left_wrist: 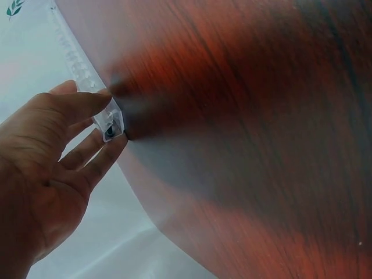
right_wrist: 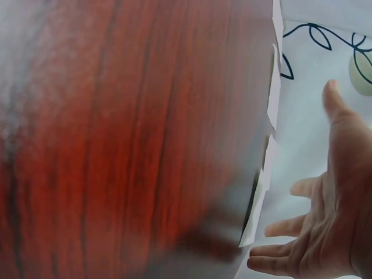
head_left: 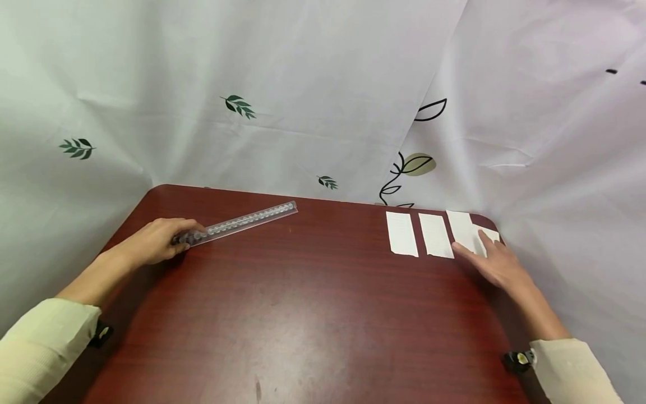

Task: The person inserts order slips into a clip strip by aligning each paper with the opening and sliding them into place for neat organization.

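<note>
At the left of the head view, my left hand [head_left: 160, 240] grips the near end of a long clear plastic tube [head_left: 252, 219]. A row of small clear pieces runs along it, with something dark at the held end. The tube slants away toward the table's back edge. In the left wrist view, thumb and fingers pinch the tube's end [left_wrist: 110, 125] from both sides. My right hand [head_left: 499, 265] hovers with spread fingers over the rightmost white paper strips [head_left: 460, 226]; the right wrist view shows the hand [right_wrist: 340, 215] holding nothing. Whether a fingertip touches paper, I cannot tell.
Two more white paper strips [head_left: 402, 233] lie left of the right hand, side by side near the back edge. The dark red wooden table [head_left: 303, 303] has rounded corners. White cloth [head_left: 323, 84] with leaf prints hangs behind and along both sides.
</note>
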